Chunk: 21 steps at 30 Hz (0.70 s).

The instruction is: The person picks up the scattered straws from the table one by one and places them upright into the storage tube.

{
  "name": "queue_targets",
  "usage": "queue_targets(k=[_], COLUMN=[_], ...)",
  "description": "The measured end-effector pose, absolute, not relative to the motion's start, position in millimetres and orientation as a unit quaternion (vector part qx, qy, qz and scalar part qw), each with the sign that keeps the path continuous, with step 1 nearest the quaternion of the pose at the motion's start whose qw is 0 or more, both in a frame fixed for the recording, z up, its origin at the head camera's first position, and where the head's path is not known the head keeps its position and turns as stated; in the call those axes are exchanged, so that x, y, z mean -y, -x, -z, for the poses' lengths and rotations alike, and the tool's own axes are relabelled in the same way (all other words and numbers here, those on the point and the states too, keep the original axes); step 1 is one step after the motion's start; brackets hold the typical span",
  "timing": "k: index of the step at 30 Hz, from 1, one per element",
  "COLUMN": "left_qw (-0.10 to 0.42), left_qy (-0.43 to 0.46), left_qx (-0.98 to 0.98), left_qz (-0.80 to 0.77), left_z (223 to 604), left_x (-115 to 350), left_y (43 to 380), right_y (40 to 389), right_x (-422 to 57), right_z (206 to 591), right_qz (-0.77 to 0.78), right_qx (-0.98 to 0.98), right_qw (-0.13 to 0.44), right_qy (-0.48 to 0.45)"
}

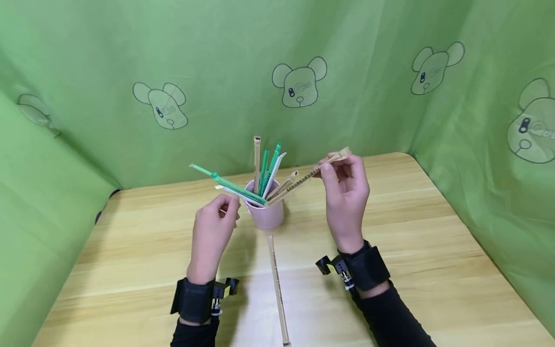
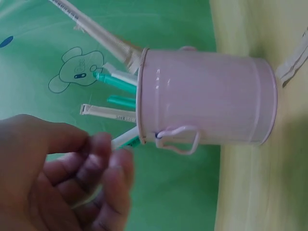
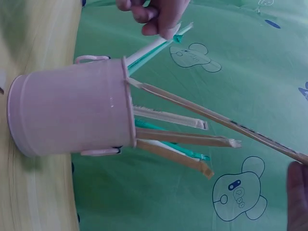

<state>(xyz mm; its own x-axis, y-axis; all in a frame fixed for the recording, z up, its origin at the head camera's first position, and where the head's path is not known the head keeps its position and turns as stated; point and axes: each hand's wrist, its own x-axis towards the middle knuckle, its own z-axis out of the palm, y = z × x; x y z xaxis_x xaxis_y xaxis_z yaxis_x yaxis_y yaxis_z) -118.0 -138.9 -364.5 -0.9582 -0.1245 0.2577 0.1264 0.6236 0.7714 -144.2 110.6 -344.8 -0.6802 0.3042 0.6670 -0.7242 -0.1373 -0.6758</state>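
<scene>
A pink metal cup point(image 1: 268, 219) with small side handles stands on the table, holding several paper-wrapped straws. My right hand point(image 1: 348, 197) pinches the upper end of a brown-wrapped straw point(image 1: 303, 179), which slants down to the cup's rim. Left of the cup is my left hand point(image 1: 213, 229), its fingers loosely curled and nothing seen between them. Close by that hand, a green-wrapped straw point(image 1: 236, 187) and a white one lean out of the cup to the left. In the left wrist view, the fingers point(image 2: 108, 149) partly hide these leaning straws.
Another brown-wrapped straw point(image 1: 277, 289) lies on the wooden table point(image 1: 425, 231) in front of the cup. Upright brown point(image 1: 257, 161), green and white straws rise from the cup. A green curtain point(image 1: 225, 58) with bear-head drawings surrounds the table's back and sides.
</scene>
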Motion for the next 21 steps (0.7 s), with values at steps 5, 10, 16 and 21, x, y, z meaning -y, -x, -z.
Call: queue_targets(k=[5, 10, 16, 21], left_qw=[0.066, 0.003, -0.037, -0.064], left_qy=[-0.001, 0.019, 0.034, 0.036], left_qx=[0.904, 0.911, 0.91, 0.916], left_qz=[0.422, 0.412, 0.412, 0.395], left_z=[375, 386, 392, 401], left_x=[136, 134, 130, 127], left_y=[122, 125, 127, 129], right_y=[146, 145, 146, 150], right_x=[-107, -104, -102, -99], right_z=[351, 359, 365, 372], right_qz=[-0.728, -0.707, -0.653, -0.599], right_qx=[0.541, 0.577, 0.648, 0.704], right_qw=[0.37, 0.35, 0.335, 0.332], right_qy=[-0.201, -0.21, -0.205, -0.187])
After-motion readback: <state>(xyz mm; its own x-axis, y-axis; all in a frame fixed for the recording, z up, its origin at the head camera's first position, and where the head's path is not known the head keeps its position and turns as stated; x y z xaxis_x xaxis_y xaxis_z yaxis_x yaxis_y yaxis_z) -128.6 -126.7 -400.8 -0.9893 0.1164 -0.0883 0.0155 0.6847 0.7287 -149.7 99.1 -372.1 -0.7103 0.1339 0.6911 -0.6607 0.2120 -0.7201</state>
